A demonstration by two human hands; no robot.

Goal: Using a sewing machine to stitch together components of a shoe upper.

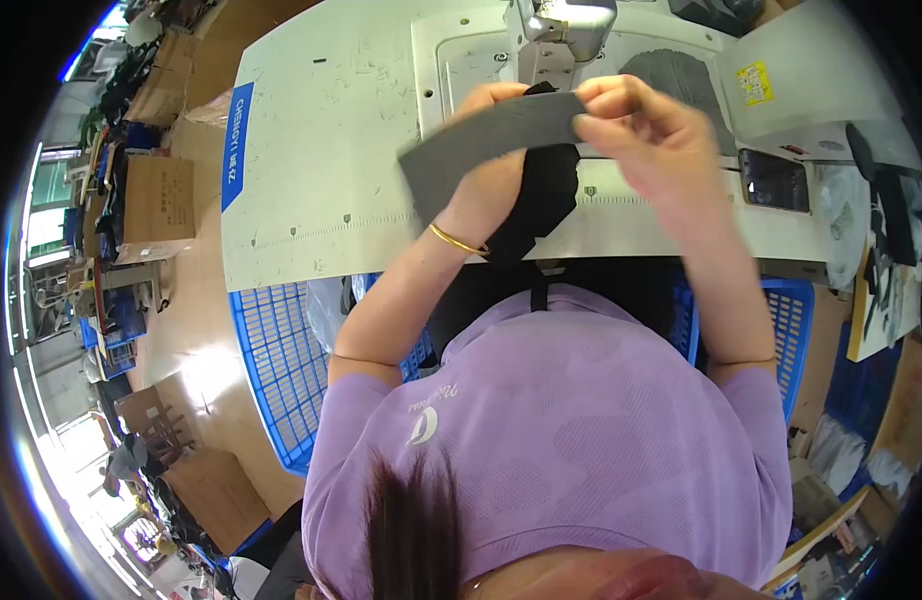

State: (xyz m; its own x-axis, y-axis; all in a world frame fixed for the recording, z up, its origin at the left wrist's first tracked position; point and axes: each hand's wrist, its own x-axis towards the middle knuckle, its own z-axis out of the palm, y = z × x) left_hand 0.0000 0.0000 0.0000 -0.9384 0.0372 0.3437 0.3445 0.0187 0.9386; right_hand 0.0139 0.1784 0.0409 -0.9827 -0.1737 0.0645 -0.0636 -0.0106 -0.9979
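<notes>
My right hand (651, 130) pinches the right end of a curved dark grey strip (486, 145) between thumb and fingers. The strip is held above the sewing table, its wide left end reaching across in front of my left hand (496, 185). Only the wrist, part of the palm and a bit of the knuckles of that hand show; its fingers are hidden behind the strip. Against the left hand lies a piece of black fabric (551, 200), which hangs toward the table's near edge and peeks out above the strip too. Whether the left fingers grip it cannot be seen.
The sewing machine head (566, 30) stands just beyond my hands on the white table (321, 190). Grey fabric pieces (671, 85) lie right of it, with a phone (774, 180) nearer. Blue baskets (271, 350) flank me below the table edge; cardboard boxes (159, 205) stand left.
</notes>
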